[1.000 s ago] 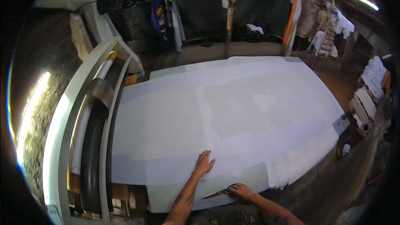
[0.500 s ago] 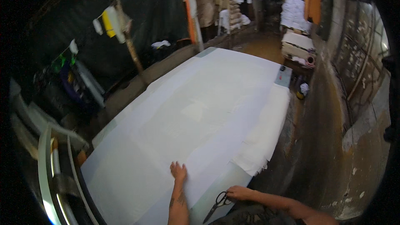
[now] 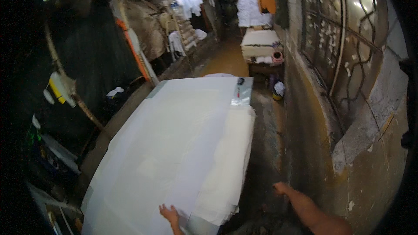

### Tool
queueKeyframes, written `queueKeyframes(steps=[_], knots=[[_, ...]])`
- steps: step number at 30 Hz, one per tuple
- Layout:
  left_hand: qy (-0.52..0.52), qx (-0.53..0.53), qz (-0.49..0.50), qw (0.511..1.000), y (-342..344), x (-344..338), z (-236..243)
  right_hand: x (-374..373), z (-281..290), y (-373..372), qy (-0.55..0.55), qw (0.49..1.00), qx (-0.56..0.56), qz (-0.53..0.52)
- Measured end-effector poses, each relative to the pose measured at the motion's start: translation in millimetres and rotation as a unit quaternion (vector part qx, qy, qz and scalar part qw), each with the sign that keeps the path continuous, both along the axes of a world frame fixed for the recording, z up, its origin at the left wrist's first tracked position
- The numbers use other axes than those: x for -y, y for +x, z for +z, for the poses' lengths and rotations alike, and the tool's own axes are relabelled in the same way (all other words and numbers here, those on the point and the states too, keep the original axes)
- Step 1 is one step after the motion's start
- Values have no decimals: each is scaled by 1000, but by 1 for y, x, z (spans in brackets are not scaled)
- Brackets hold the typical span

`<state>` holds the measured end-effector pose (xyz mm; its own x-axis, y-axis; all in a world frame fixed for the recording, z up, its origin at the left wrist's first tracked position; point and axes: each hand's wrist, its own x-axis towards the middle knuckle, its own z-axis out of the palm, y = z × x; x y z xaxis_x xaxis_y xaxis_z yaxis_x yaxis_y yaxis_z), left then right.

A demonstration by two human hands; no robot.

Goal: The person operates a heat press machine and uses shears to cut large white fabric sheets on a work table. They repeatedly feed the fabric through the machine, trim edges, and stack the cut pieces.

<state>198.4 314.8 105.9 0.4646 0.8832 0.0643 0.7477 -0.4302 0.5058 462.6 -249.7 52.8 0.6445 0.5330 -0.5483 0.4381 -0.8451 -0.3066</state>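
Observation:
My left hand (image 3: pixel 169 213) hovers over or rests on the near part of the large table, its fingers spread and nothing in them. Beneath it lies a broad sheet of pale, smooth material (image 3: pixel 152 143) that covers most of the tabletop. Beside that hand, along the table's right edge, lies a stack of off-white cloth (image 3: pixel 226 165) with frayed near ends. My right hand (image 3: pixel 281 188) is off the table's right side, over the dark floor, its fingers curled closed. Whether it holds anything is hidden, and no scissors show now.
At the table's far right corner lie a small black object (image 3: pixel 241 81) and a red one. Beyond stands a bench with stacked pale sheets (image 3: pixel 261 39) and a roll. A rough wall with a barred window (image 3: pixel 339 30) runs along the right; poles (image 3: pixel 65 74) stand left.
My view has turned right and up. The right hand has left the table's near edge, where it gripped scissors, and swung out right. The left hand stays over the sheet.

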Motion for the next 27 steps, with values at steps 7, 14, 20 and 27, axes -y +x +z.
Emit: queueKeyframes(steps=[7, 14, 20, 27], knots=[[-49, 124, -216, 967, 215, 156, 34, 116, -45, 42, -70, 975, -127, -166], [-44, 107, -325, 938, 350, 212, 48, 141, -111, 91, -90, 981, -146, -95], [-30, 122, -323, 938, 484, 196, 28, 120, -83, 205, -18, 987, -138, -79], [16, 123, -278, 953, 663, 163, 17, 88, -2, 422, 32, 994, -77, -73]])
